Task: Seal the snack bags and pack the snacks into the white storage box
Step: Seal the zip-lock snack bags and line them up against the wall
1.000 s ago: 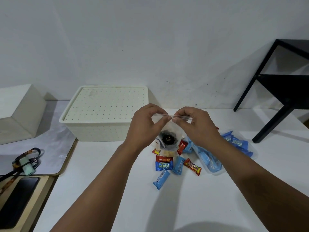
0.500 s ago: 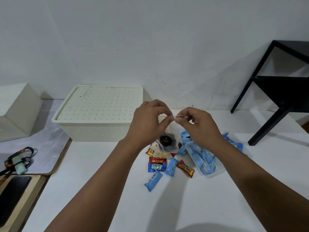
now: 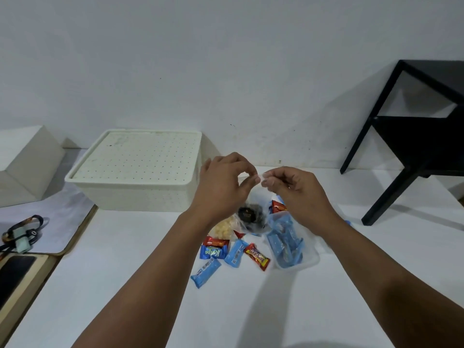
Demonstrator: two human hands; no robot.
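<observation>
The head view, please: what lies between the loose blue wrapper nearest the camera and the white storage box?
Only bare white table separates the blue wrapper from the white storage box.

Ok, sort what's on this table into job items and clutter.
Job: clear zip bag pinched by both hands (left, right); clear bag of blue wafers; loose wrapped snacks; lidded white perforated storage box.

Clutter: black phone; strap; black metal side table.

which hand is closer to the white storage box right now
Left. The left hand hangs just off the right end of the white storage box; the right hand is farther right, beyond the left.
</observation>
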